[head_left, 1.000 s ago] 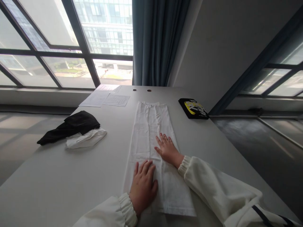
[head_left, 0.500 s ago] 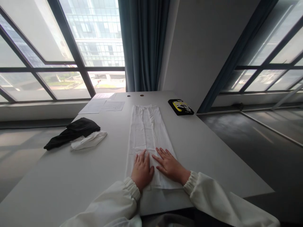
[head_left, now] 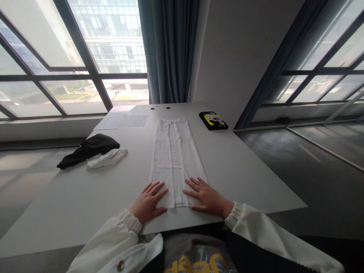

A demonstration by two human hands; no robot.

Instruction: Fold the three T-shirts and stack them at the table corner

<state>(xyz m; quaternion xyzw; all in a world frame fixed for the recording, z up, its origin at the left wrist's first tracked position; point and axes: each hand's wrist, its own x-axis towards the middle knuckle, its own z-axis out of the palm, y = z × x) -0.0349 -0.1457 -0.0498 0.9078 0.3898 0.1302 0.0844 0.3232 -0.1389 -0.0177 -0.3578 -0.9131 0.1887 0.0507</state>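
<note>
A white garment, folded into a long narrow strip, lies flat down the middle of the white table. My left hand rests flat with fingers spread on the strip's near left corner. My right hand lies flat, fingers spread, on its near right corner. Neither hand holds anything. Both wrists wear white elastic-cuffed sleeves.
A black cloth and a crumpled white cloth lie at the left. Paper sheets sit at the far left. A black and yellow folded item lies far right. Windows and a curtain stand behind.
Both hands slid back along the strip toward me to its near end and spread apart to the two corners. The view pulled back from the table.
</note>
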